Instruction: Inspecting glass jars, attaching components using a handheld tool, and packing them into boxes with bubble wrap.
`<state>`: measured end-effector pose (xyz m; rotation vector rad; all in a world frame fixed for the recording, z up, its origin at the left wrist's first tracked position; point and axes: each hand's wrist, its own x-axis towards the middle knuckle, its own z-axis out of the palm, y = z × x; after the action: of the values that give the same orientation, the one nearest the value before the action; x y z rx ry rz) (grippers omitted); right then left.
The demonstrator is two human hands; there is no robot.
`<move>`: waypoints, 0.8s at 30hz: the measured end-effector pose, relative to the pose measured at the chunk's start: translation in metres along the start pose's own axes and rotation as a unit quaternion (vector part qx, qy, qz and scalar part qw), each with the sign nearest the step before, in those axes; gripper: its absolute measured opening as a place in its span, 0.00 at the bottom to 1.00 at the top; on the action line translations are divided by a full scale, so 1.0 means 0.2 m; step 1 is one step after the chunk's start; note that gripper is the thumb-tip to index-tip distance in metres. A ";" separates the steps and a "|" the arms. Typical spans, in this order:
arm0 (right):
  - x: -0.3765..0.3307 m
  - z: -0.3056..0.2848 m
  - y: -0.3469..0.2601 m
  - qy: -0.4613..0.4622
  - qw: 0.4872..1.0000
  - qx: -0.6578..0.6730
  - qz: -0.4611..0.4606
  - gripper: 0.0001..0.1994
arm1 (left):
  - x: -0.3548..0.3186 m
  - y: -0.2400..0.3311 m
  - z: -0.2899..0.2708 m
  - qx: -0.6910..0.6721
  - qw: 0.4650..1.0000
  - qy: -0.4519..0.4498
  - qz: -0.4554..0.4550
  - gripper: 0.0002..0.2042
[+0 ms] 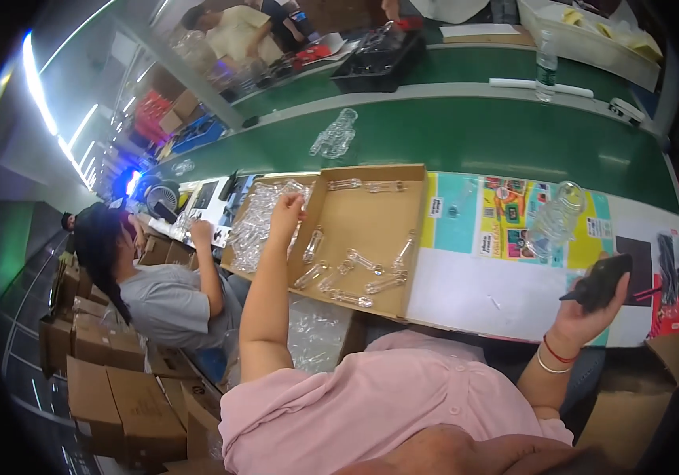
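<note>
My left hand (289,212) is above the near right part of a heap of transparent plastic pieces (259,226) in the left cardboard tray. Its fingers are curled together, and whatever they pinch, if anything, is too small to make out. Beside it, a second shallow cardboard tray (367,222) holds several transparent dumbbell-shaped plastic parts (365,260), spread mostly along its near half. At the right, my right hand (585,321) grips a black handheld object (605,283) with a pointed tip, raised over the table's right end.
Printed colourful sheets (506,214) cover the table, with a transparent bottle-like container (555,226) on them. Behind runs a green bench (434,127) with a water bottle (546,67). A co-worker in grey (177,305) sits at my left; cardboard boxes (130,404) stack behind.
</note>
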<state>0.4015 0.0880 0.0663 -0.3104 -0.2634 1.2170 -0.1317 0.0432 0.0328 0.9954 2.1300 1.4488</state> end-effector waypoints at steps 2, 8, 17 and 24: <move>0.00 -0.01 0.00 -0.062 0.997 0.029 0.039 0.16 | -0.01 -0.03 -0.02 0.159 0.985 -0.004 0.058 0.09; -0.01 -0.01 0.05 -0.004 1.000 0.008 0.018 0.16 | 0.11 0.01 0.24 0.408 0.852 -0.089 0.317 0.14; -0.04 0.03 0.07 0.000 1.000 -0.013 0.013 0.16 | 0.10 0.11 0.60 0.409 0.833 -0.193 0.318 0.15; -0.07 0.06 0.10 0.024 0.998 -0.059 -0.029 0.19 | -0.38 0.46 0.59 0.132 0.968 -0.158 0.142 0.13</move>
<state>0.3759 0.0821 0.0703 -0.4309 -0.3002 1.1379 0.0283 0.0842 0.0648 1.5699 2.0356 1.0428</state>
